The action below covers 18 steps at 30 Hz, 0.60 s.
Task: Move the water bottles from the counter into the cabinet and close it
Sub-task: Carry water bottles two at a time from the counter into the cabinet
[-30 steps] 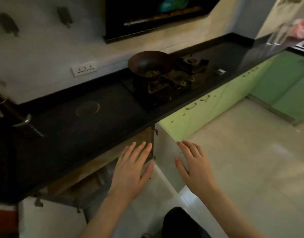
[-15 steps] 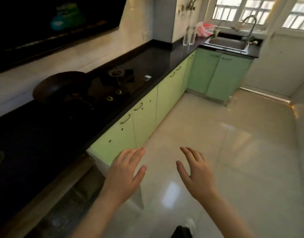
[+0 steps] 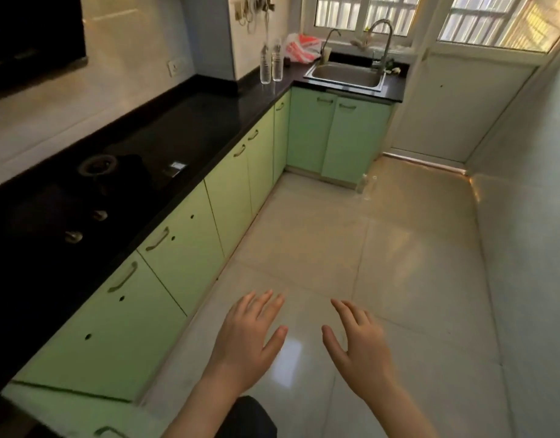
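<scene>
Hovering hands: both hang palm-down over the pale tiled floor (image 3: 398, 263), side by side without touching each other.
Left hand (image 3: 244, 343): fingers straight and spread, grip apart, holding nothing; it is just out from the front of the near cabinet doors.
Right hand (image 3: 361, 352): fingers loosely spread with the thumb out, grip apart, also empty.
Water bottles (image 3: 271, 64): two clear bottles stand upright, just beside each other, at the far corner of the tabletop, against the white wall and well apart from both hands.
Tabletop (image 3: 209, 121): a black, glossy L-shape that runs along the left wall and turns right under the window.
Stove (image 3: 97, 164): set into the tabletop at the near left, with a round burner and two knobs showing.
Cabinet doors (image 3: 177, 248): a row of light green doors with curved handles under the tabletop; the far ones are shut, and I cannot tell about the nearest at the bottom edge.
Sink (image 3: 346, 75): a steel basin in the far run of tabletop, with a tall curved tap (image 3: 383, 42) behind it.
Bag (image 3: 301, 47): red and white plastic, between the bottles and the sink.
</scene>
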Available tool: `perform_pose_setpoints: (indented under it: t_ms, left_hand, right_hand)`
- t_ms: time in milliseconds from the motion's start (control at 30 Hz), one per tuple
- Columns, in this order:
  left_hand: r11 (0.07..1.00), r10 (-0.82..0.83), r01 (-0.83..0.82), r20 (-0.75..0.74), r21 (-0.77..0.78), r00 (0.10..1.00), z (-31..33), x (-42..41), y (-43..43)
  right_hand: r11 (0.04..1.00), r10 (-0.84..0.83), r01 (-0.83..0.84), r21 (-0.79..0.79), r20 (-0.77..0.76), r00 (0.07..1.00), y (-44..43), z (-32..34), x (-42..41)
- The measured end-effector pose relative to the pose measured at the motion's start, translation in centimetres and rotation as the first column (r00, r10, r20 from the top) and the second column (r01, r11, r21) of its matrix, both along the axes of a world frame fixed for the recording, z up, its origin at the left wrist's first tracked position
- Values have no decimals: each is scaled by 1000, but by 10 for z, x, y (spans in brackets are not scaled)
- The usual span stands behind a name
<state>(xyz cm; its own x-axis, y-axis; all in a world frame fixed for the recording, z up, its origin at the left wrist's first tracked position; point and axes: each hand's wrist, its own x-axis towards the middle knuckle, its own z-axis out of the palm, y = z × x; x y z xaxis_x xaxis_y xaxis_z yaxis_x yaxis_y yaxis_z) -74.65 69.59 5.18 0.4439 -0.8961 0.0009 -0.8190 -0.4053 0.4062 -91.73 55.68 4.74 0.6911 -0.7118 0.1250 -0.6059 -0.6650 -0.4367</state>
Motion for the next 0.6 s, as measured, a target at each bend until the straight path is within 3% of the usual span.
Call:
perform_pose_setpoints:
  t_ms: [333,600]
  left_hand:
    - [996,-87,88,15,-35,996,-15,152,-161]
    - [982,-137,146,74,-120,988,23,306,-287]
  right_hand:
    - [999,-38,39,-23,35,999,-154,-7,152]
    - [994,-95,100,-49,102,990,-270,26,282]
